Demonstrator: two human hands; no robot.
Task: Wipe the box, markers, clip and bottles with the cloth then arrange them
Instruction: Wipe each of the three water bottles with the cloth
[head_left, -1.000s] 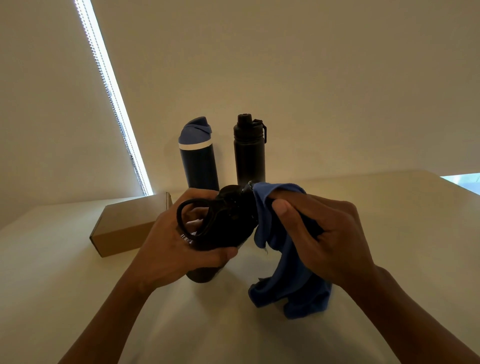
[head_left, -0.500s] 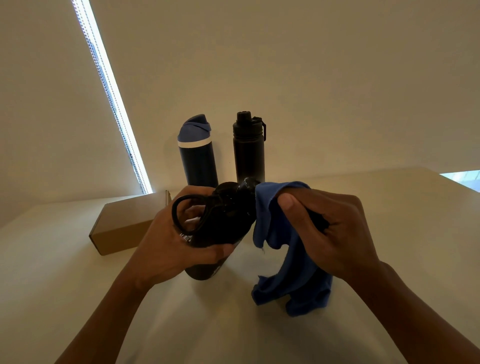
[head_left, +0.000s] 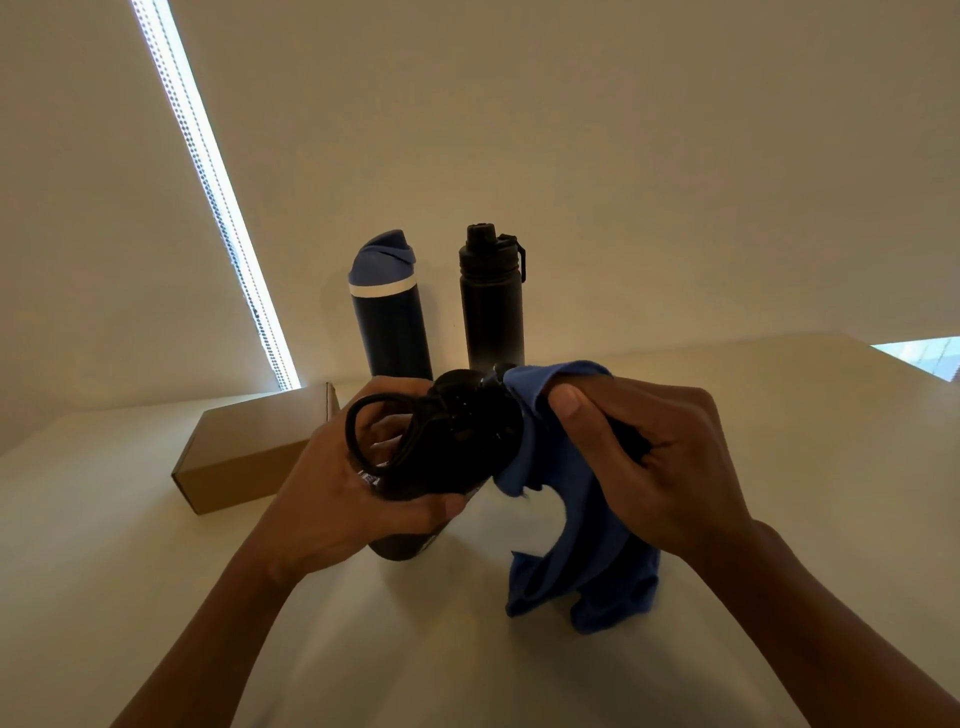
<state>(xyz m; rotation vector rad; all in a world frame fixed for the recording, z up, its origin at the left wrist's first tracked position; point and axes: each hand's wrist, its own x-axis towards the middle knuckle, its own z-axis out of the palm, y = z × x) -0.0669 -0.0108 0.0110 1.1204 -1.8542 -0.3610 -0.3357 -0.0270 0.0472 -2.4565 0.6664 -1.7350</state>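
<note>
My left hand grips a black bottle with a loop handle, tilted toward me above the table. My right hand holds a blue cloth bunched against the bottle's lid on its right side; the cloth's loose end hangs down to the table. Behind stand two upright bottles: a dark blue one with a lighter blue cap and a black one with a carry loop. A brown cardboard box lies on the table to the left. No markers or clip are visible.
The pale table runs from the wall to me, with its right corner near a bright window patch. A bright strip of window with a bead chain slants down the wall at the left.
The cloth in my right hand has shifted slightly up against the bottle's lid. My left hand keeps the same grip on the bottle.
</note>
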